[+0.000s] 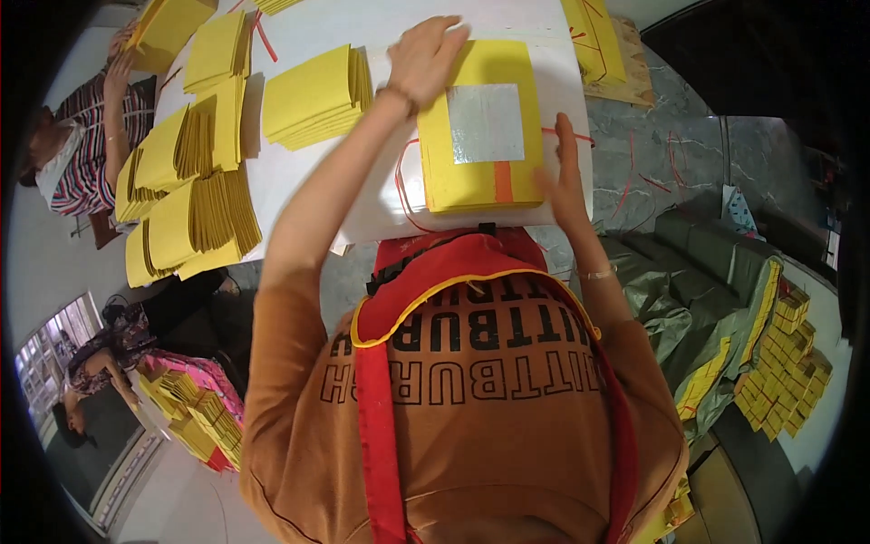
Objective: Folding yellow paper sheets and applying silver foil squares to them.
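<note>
A thick stack of yellow paper pieces lies at the near edge of the white table in front of me. On top of it rests a shiny silver-grey square, and an orange strip runs from there to the near edge. My left hand is at the stack's far left corner, fingers stretched out and touching or just over it. By the right side, my right hand is open, thumb and fingers apart, slightly blurred. Red string loops out on the stack's left; some also shows to its right.
Several folded yellow bundles spread over the left of the white table. Across there, a person in stripes handles a yellow stack. Another person sits at lower left. Tied yellow bundles are piled at right beside green sheeting.
</note>
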The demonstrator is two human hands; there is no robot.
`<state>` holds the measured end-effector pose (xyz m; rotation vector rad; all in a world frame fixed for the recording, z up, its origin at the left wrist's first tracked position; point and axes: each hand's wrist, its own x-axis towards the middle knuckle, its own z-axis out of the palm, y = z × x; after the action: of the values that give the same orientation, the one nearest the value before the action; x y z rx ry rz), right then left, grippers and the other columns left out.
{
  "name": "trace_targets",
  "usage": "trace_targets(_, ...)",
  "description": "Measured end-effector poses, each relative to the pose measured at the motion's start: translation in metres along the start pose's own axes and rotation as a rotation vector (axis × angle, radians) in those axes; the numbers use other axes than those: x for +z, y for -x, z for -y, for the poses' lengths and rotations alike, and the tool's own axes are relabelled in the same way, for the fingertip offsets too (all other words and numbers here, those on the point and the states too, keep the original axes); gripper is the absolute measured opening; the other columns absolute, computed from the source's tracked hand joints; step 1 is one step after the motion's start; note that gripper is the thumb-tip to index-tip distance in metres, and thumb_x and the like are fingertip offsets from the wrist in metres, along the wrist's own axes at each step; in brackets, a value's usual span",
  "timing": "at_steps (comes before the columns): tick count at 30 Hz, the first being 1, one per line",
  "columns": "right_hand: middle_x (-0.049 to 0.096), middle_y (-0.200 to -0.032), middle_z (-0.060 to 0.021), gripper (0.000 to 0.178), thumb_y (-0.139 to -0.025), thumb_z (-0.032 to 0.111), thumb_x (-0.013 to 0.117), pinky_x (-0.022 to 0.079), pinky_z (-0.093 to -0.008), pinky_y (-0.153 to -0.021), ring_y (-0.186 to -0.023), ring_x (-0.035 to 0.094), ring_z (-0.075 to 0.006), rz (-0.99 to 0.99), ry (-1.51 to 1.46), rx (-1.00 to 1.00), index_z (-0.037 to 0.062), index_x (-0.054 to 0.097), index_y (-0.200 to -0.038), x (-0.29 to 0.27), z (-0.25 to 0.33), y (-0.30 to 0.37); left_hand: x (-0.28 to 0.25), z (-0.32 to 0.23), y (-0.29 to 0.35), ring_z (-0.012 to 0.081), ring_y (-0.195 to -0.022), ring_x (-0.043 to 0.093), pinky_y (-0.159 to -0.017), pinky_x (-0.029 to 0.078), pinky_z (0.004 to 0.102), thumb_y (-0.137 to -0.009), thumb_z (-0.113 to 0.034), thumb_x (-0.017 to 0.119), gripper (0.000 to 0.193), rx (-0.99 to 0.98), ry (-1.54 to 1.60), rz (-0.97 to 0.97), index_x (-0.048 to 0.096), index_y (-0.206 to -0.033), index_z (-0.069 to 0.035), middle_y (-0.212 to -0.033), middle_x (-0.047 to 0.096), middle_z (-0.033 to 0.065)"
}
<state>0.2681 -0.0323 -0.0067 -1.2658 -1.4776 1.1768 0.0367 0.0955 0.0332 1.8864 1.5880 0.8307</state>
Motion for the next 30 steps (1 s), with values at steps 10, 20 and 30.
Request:
trace_targets(10,0.032,-0.141,-0.0108,0.072,-0.058,0.03,0.08,0.018,-0.0562,-0.105,-0.131,0.03,-0.0317,0.014,0.75,-0.56,0.0205,0.05,-0.123,0.024,-0.017,0.03,0.023,0.015,-0.072,0.0273,-0.104,0.057,-0.089,0.043,0.0366,-0.075,-0.072,0.043,0.079,-0.262,-0.141,0.738,0.061,-0.116,-0.008,-0.116,0.059,0.0135)
trace_targets(20,0.043,-0.135,-0.0052,0.064,-0.063,0.037,0.076,0.019,-0.0543,-0.103,-0.129,0.033,-0.0288,0.116,0.831,-0.501,0.02,0.054,-0.121,0.015,0.006,0.032,0.018,0.002,-0.054,0.0265,-0.108,0.055,-0.091,0.041,0.037,-0.081,-0.065,0.042,0.069,-0.074,-0.399,0.683,0.055,-0.121,-0.011,-0.118,0.058,0.0109)
trace_targets(30,0.059,-0.117,-0.0048,0.031,-0.087,0.027,0.054,0.024,-0.0433,-0.101,-0.119,0.047,-0.0256,0.302,0.449,-0.348,0.012,0.059,-0.113,-0.012,0.012,-0.002,0.002,-0.045,0.114,0.0257,-0.091,0.05,-0.076,0.04,0.0378,-0.071,-0.031,0.068,0.039,0.56,-0.332,0.228,0.061,-0.103,-0.01,-0.101,0.056,0.0073)
